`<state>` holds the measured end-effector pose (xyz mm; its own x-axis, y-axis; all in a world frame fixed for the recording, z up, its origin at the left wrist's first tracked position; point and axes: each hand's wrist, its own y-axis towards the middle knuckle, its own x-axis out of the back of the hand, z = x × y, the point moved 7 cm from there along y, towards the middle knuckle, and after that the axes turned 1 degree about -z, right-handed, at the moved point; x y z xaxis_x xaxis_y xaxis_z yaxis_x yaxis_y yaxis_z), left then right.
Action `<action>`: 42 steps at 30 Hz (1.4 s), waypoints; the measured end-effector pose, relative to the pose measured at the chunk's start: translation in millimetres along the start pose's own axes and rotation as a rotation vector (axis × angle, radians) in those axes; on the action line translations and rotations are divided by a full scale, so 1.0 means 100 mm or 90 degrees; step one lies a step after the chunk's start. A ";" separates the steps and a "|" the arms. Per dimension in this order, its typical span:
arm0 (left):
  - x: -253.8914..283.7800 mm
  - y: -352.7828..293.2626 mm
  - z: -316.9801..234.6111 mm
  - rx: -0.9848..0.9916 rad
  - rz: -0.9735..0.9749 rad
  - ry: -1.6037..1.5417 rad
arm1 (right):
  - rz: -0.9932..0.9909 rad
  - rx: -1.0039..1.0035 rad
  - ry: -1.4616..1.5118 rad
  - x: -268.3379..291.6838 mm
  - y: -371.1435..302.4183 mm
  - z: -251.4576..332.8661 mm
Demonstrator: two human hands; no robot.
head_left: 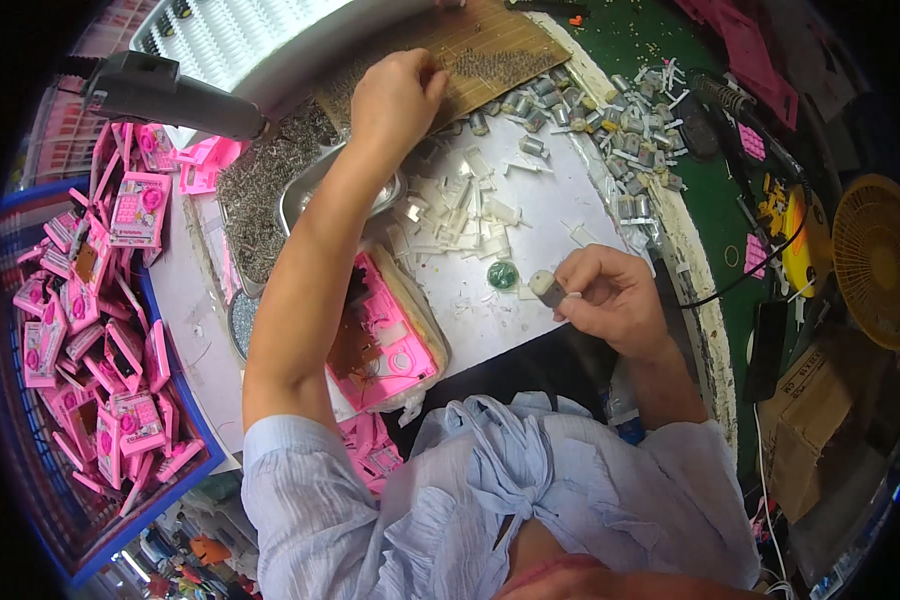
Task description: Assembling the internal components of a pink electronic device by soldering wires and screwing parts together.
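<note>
My right hand (610, 300) pinches a small silver-grey motor (545, 287) with a pale end, held above the white work surface. Stretched out to the far side, my left hand (398, 95) has its fingers closed together over a brown board (532, 42) strewn with tiny metal parts. Whatever those fingers hold is too small to make out. Below my left forearm lies an open pink plastic housing (400, 362) on a padded block. Loose white plastic parts (470, 210) and a small green round container (503, 275) lie between my hands.
A blue basket (195, 475) full of pink toy pieces stands at the left. Under a grey tool (175, 98) lies a heap of screws (255, 205), beside a metal dish (295, 200). Motors (625, 150) pile up far right. A cardboard box (805, 425) sits right.
</note>
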<state>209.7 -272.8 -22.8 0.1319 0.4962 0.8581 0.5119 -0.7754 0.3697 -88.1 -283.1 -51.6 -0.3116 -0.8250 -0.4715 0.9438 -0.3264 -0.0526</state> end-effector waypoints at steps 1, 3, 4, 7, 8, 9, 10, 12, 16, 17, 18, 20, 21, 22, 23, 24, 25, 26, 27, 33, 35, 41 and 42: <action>-0.07 0.05 0.06 0.015 0.004 0.031 | 0.002 0.003 0.010 -0.02 0.01 0.00; -0.18 0.11 0.13 0.042 0.014 0.087 | -0.009 -0.012 0.026 -0.01 -0.02 -0.01; -0.22 0.13 0.14 0.059 0.024 0.098 | -0.021 -0.029 0.031 0.03 -0.04 -0.02; -0.29 0.15 0.15 0.092 0.036 0.119 | -0.021 -0.071 0.050 0.06 -0.08 0.02; -0.30 0.14 0.16 0.089 0.026 0.117 | -0.014 -0.084 0.057 0.05 -0.08 0.03; -0.30 0.14 0.17 0.088 0.015 0.115 | -0.006 -0.079 0.054 0.05 -0.10 0.03; -0.31 0.15 0.17 0.078 0.021 0.119 | 0.002 -0.076 0.052 0.05 -0.12 0.01; -0.36 0.17 0.17 0.061 0.034 0.126 | 0.010 -0.079 0.042 0.06 -0.15 0.01; -0.38 0.23 0.13 0.051 0.018 0.198 | 0.033 -0.113 0.044 0.06 -0.22 -0.07; -0.41 0.21 0.21 0.083 0.026 0.169 | 0.043 -0.118 0.051 0.04 -0.22 -0.08; -0.37 0.25 0.15 0.108 0.035 0.135 | 0.026 -0.115 0.029 0.05 -0.24 -0.07; -0.38 0.25 0.18 0.133 0.029 0.116 | 0.004 -0.108 -0.017 0.05 -0.23 -0.04; -0.39 0.26 0.20 0.146 0.024 0.107 | 0.009 -0.105 -0.037 0.07 -0.23 -0.06; -0.41 0.26 0.22 0.149 0.023 0.115 | 0.000 -0.102 -0.074 0.08 -0.23 -0.06; -0.43 0.26 0.23 0.153 0.022 0.123 | -0.009 -0.098 -0.111 0.09 -0.22 -0.04; -0.43 0.27 0.22 0.154 0.021 0.129 | -0.019 -0.093 -0.150 0.10 -0.22 -0.03; -0.44 0.28 0.21 0.160 0.028 0.124 | -0.032 -0.088 -0.159 0.11 -0.21 -0.03; -0.45 0.28 0.20 0.166 0.025 0.116 | -0.054 -0.085 -0.194 0.12 -0.21 -0.03; -0.42 0.26 0.21 0.177 0.022 0.116 | -0.070 -0.081 -0.226 0.11 -0.20 -0.02; -0.37 0.17 0.26 0.143 -0.099 0.109 | -0.061 -0.009 -0.506 -0.04 0.04 0.03; -0.32 0.13 0.20 0.095 -0.138 0.095 | -0.047 0.024 -0.565 -0.10 0.11 0.01; 0.46 -0.27 -0.38 0.049 -0.121 -0.200 | 0.012 0.006 -0.777 -0.19 0.33 -0.11; 0.63 -0.44 -0.42 0.086 -0.084 -0.275 | 0.028 0.014 -0.793 -0.21 0.35 -0.14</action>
<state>159.4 -224.2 29.8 0.3844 0.7266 0.5694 0.6498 -0.6511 0.3922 -46.4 -270.9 -55.4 -0.1843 -0.7074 0.6824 0.9577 -0.2855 -0.0373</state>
